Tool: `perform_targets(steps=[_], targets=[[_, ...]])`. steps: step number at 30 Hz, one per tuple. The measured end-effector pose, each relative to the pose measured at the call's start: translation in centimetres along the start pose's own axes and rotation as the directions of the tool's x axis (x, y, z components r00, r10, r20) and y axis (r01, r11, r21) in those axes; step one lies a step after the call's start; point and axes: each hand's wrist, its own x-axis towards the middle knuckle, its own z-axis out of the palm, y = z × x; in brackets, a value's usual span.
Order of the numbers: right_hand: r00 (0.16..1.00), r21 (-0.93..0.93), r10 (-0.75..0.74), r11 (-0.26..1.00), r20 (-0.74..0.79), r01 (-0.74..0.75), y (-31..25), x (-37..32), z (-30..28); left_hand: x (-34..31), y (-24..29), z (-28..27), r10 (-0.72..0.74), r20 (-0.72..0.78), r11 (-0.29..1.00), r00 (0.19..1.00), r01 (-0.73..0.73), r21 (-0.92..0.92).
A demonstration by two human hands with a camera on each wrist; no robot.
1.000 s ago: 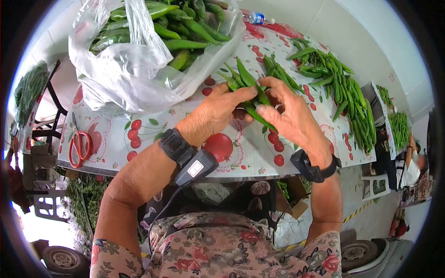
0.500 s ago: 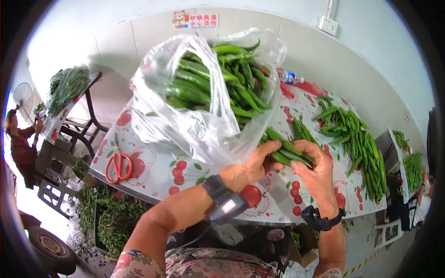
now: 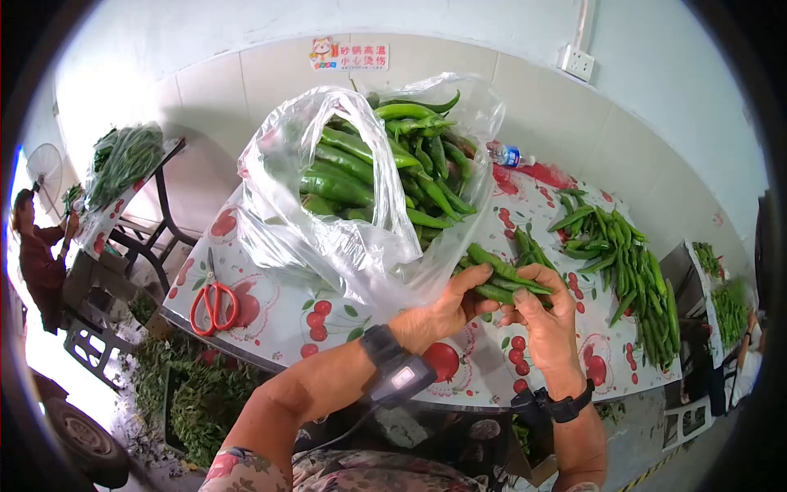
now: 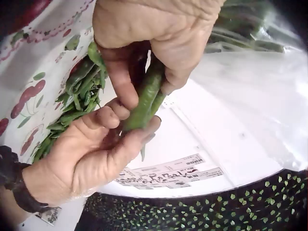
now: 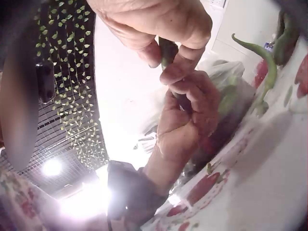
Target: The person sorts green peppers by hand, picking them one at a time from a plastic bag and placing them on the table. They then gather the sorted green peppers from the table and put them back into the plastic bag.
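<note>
In the head view a few green peppers (image 3: 502, 279) are held between both hands, over the table just right of the plastic bag. The left hand (image 3: 447, 312) grips them from the left, its thumb on top. The right hand (image 3: 545, 316) pinches their other end with thumb and fingers. The left wrist view shows the left hand (image 4: 154, 38) curled round a pepper (image 4: 143, 98), and the right hand (image 4: 91, 154) pinching its lower end. In the right wrist view the two hands meet at a dark green pepper (image 5: 168, 50), mostly covered by fingers.
A plastic bag (image 3: 328, 246) full of green peppers stands at the hands' upper left. Red-handled scissors (image 3: 215, 307) lie at the table's left. A pepper pile (image 3: 631, 262) spreads at the right, with a smaller bunch (image 3: 534, 250) behind the right hand. A bottle (image 3: 508, 156) lies at the back.
The head view has tilted up and shifted, showing more wall. The peppers between the hands lie flatter than a second ago, and the right hand's fingers have moved in along them.
</note>
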Motion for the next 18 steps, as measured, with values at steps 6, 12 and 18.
perform_targets(steps=[6,12,18], targets=[[0.992,-0.181,-0.106,0.979,-0.064,0.093,-2.3,0.4,-1.9,0.2,-0.5,-0.9,-0.033,0.125,0.999,0.992,0.034,-0.012],[0.958,-0.126,-0.245,0.966,-0.151,0.227,-6.5,3.9,-1.6,0.2,-1.0,-1.5,-0.177,0.094,0.947,0.98,0.143,0.289],[0.958,-0.031,-0.266,0.964,-0.11,0.265,-5.6,11.5,0.0,0.1,-1.4,-1.3,-0.238,0.097,0.886,0.966,0.175,0.429]])
